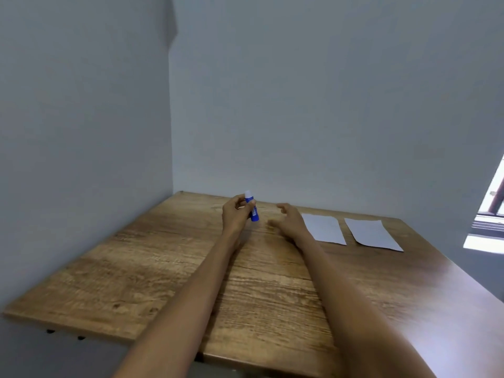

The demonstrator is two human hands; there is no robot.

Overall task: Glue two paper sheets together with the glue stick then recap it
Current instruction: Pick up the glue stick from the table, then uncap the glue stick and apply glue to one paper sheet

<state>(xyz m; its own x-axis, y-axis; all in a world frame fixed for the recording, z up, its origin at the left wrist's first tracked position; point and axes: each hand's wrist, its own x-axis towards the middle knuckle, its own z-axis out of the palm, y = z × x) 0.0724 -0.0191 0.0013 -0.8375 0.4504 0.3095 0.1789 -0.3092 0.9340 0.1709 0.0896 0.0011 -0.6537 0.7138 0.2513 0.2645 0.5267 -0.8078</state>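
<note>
Our left hand [236, 217] grips the blue glue stick [252, 207] upright above the far side of the wooden table [163, 268]. Our right hand [287, 219] hovers beside it, fingers loosely spread, holding nothing. Two paper sheets [324, 228] [372, 234] lie side by side, apart, to the right.

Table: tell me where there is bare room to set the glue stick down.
The table is bare wood left of the left hand, which holds the glue stick, and along the near edge. The two paper sheets fill the far right, beside the open right hand.
</note>
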